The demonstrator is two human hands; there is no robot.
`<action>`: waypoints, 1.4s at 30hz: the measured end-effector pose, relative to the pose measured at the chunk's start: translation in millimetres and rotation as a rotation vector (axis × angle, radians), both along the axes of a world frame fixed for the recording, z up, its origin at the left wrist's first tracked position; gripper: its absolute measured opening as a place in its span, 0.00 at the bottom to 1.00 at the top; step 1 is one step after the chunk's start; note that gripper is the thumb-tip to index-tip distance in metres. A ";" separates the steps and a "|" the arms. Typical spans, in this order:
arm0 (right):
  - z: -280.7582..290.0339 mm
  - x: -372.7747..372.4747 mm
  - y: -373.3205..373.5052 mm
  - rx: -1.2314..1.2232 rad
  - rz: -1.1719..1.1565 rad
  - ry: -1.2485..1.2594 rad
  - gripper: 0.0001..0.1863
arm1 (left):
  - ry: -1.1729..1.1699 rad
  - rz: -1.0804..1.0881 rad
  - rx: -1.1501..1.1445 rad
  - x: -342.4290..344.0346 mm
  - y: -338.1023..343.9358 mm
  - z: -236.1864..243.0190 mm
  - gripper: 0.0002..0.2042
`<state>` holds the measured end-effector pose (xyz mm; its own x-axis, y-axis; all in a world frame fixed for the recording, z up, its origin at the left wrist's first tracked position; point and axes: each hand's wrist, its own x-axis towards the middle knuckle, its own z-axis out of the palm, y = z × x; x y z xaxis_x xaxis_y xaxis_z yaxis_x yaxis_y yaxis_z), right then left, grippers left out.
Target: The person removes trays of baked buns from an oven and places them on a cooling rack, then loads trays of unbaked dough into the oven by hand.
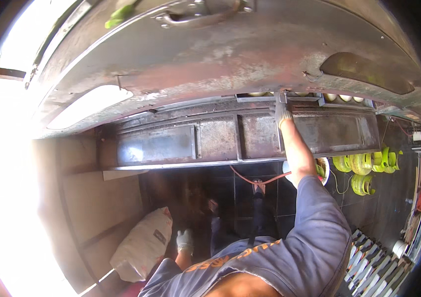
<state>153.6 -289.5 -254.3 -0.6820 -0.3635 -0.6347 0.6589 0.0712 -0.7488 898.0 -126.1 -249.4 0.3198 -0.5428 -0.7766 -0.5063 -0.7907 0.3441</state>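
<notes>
My right arm reaches forward into the gap below a large metal hood. My right hand (pixel 283 113), in a grey glove, is at the edge of a metal tray (pixel 303 98). Its fingers are dark in the shadow beside a small metal bracket, so their grip is not clear. Pale round pieces (pixel 345 98), like buns or dough balls, sit in the trays at the back. Low at my left side hangs my left hand (pixel 185 240), also gloved, with its fingers loosely apart and nothing seen in them. A white sack (pixel 143 243) stands close to it.
The worn metal hood (pixel 210 59) with a handle spans the view above a long metal ledge (pixel 218 138). An orange hose (pixel 255 183) runs near my feet to a white bucket (pixel 323 171). Several green gas cylinders (pixel 361 164) stand at right, above a slatted rack (pixel 376 265).
</notes>
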 end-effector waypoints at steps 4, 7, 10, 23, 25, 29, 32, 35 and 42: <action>13.8 -3.2 -12.9 -0.009 0.008 0.065 0.20 | 0.084 -0.175 -0.161 -76.2 71.3 -29.7 0.27; 1.4 -2.3 16.4 0.062 0.175 0.350 0.22 | 0.237 -0.224 -0.221 -145.1 69.5 13.0 0.23; -0.6 21.8 88.3 0.404 0.557 1.077 0.33 | 0.368 -0.089 -0.249 -180.5 78.7 46.3 0.18; 63.7 -81.1 285.7 0.389 0.286 0.660 0.28 | -0.195 -0.745 -0.016 -90.0 265.0 17.9 0.23; 69.1 -149.8 264.9 0.273 0.202 0.302 0.25 | -0.276 -0.753 0.281 -112.1 289.2 32.7 0.26; 40.3 -258.1 239.4 0.103 -0.085 0.068 0.18 | -0.308 -0.739 0.289 -151.7 285.1 35.1 0.27; 26.1 -260.1 202.0 0.141 -0.073 0.165 0.17 | -0.459 -1.136 0.145 -178.9 301.2 35.9 0.29; 8.7 -285.0 198.7 0.067 -0.036 0.186 0.16 | -0.034 -0.491 -0.063 -253.7 223.6 21.6 0.32; 53.9 -219.9 267.1 0.005 0.795 0.321 0.11 | 0.348 -0.405 -0.270 -436.1 111.9 123.8 0.48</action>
<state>-66.3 -22.4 -200.4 -0.3726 -0.8073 -0.4576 0.1681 0.4263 -0.8888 461.9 -14.3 -125.6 -0.2022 -0.7614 -0.6159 -0.5711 -0.4192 0.7058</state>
